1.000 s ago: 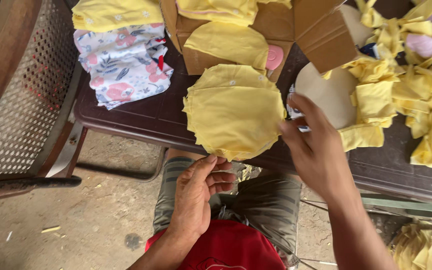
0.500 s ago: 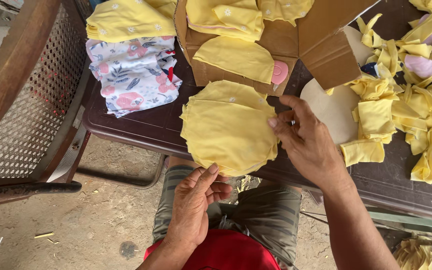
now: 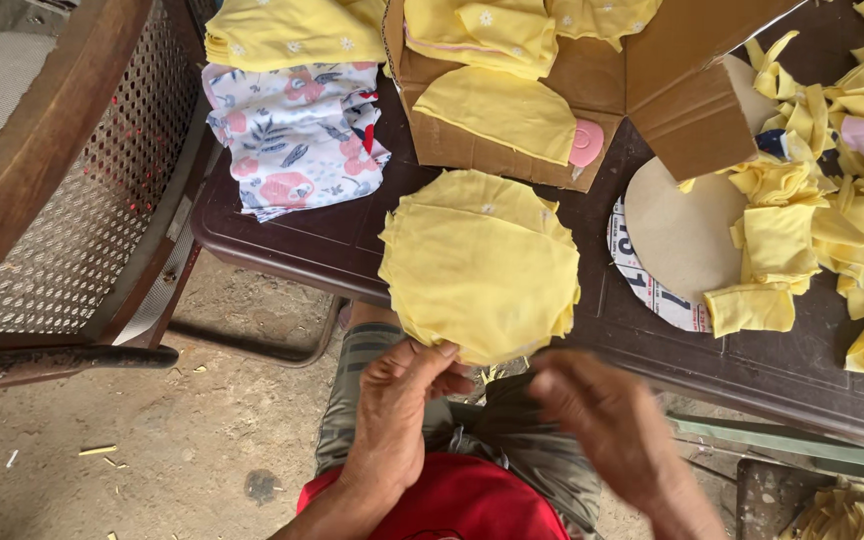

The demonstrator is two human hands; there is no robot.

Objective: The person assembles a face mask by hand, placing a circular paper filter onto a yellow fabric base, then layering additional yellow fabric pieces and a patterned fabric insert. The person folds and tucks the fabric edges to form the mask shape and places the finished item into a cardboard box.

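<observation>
Head view: a stack of round yellow cloth pieces overhangs the near edge of the dark counter, within easy reach. Left hand pinches its lower rim, fingers narrow. Right hand, just beside the stack, is blurred; cannot tell its spread. Behind the stack, a cardboard box holds more pieces.

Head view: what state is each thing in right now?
Stack of round yellow cloth pieces: piled at the dark table's near edge, overhanging it.
Left hand: fingertips touching the stack's lower edge.
Right hand: blurred, below the stack, grip unclear.
Brown cardboard box: open, yellow cloth inside.
Flowered cloth: folded.
Yellow cloth scraps: loose heap.
</observation>
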